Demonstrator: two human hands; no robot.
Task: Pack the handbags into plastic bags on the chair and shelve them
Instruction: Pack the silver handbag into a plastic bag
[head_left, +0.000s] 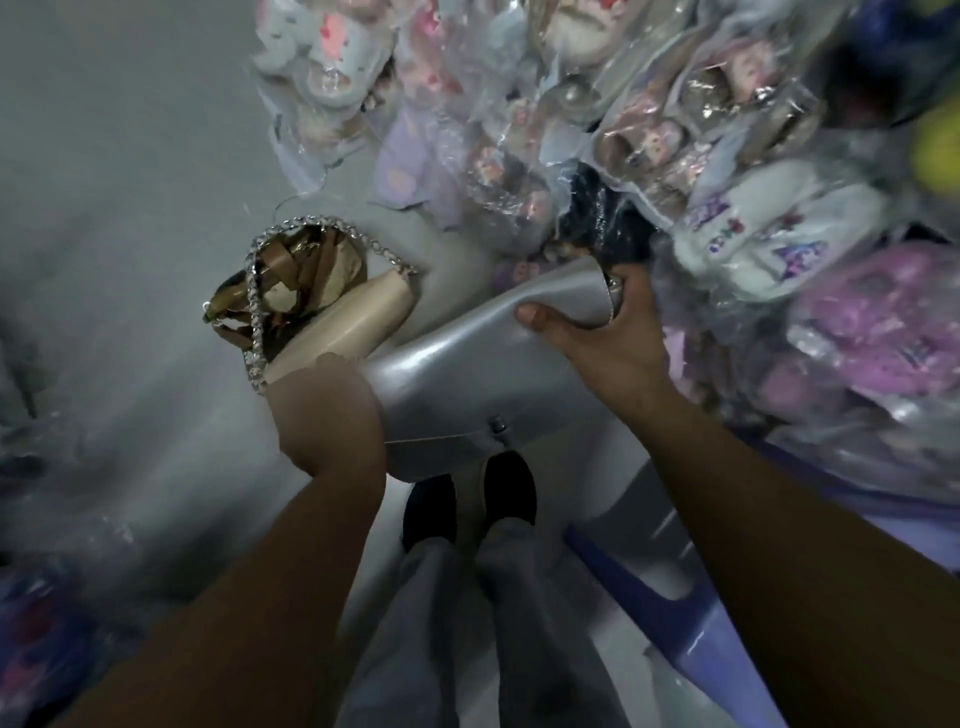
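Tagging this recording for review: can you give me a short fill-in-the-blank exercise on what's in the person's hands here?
1. The right hand grips the silver handbag with its ____ on top.
2. The beige handbag has a rhinestone ____ for a strap.
3. Below the handbags, the person's shoes are ____.
Missing words: thumb; chain; black.
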